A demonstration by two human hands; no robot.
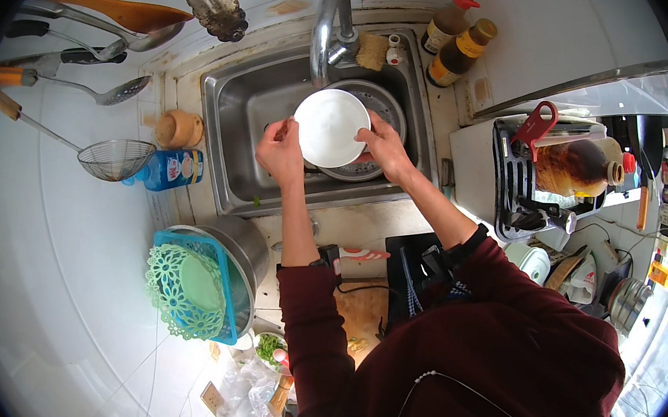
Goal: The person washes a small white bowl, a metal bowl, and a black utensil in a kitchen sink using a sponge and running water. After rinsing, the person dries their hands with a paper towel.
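Over a stainless steel sink (261, 206) I hold a white bowl (331, 127) between both hands. My left hand (281, 153) pinches the bowl's left rim. My right hand (383, 146) grips its right side, thumb on the rim and fingers beneath. Under the bowl, partly hidden by it, a round metal basin (387, 98) with bubbly liquid stands in the sink's right part. The curved metal faucet (329, 28) arches just behind the bowl. A tan sponge (372, 51) and a small white bottle (395, 50) sit on the sink's back right corner.
Two sauce bottles (461, 54) stand right of the sink. At left are a blue detergent bottle (173, 168), a large metal pot (244, 247) with green and blue plastic baskets (227, 285), and a hanging wire skimmer (117, 159). A wooden cutting board (365, 314) lies near my body.
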